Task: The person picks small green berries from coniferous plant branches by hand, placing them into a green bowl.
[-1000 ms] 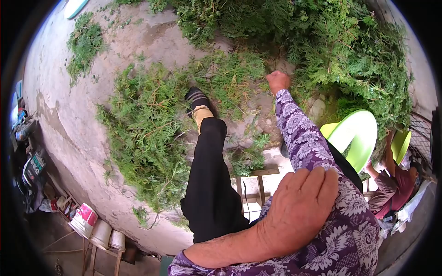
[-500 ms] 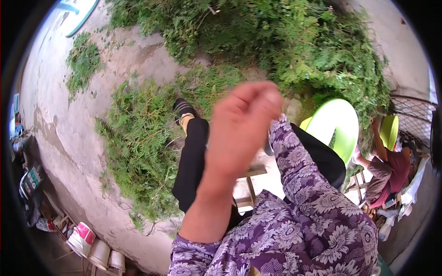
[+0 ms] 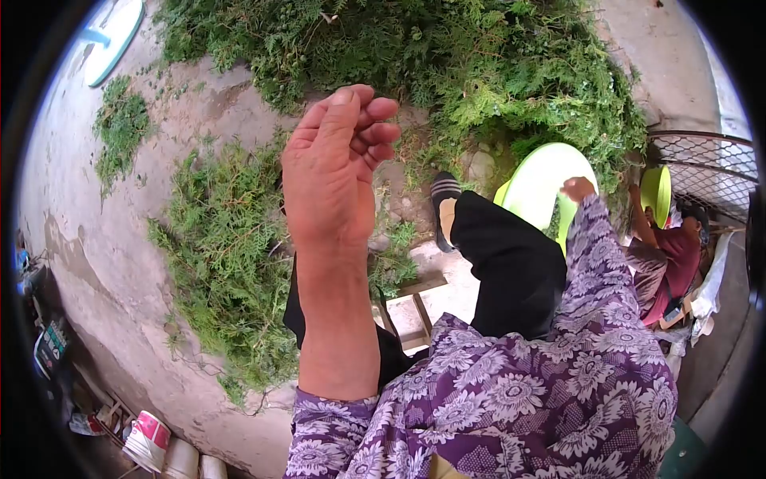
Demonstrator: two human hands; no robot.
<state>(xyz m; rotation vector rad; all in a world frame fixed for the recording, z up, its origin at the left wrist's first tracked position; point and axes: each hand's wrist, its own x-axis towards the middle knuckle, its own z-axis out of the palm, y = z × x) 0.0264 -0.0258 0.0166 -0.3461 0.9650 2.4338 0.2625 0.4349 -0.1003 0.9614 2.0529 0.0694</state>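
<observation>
The person wears a purple garment (image 3: 511,399) printed with white daisy-like flowers and grey leaves. Its sleeves are long: one cuff ends at the wrist of the left hand (image 3: 335,172), the other runs up to the right hand (image 3: 576,188). Both hands are bare, with no rings or watch visible. The trousers (image 3: 507,263) are plain black. Beyond the trouser hem sits a tan sock (image 3: 447,217), then a dark shoe with pale stripes (image 3: 444,188).
</observation>
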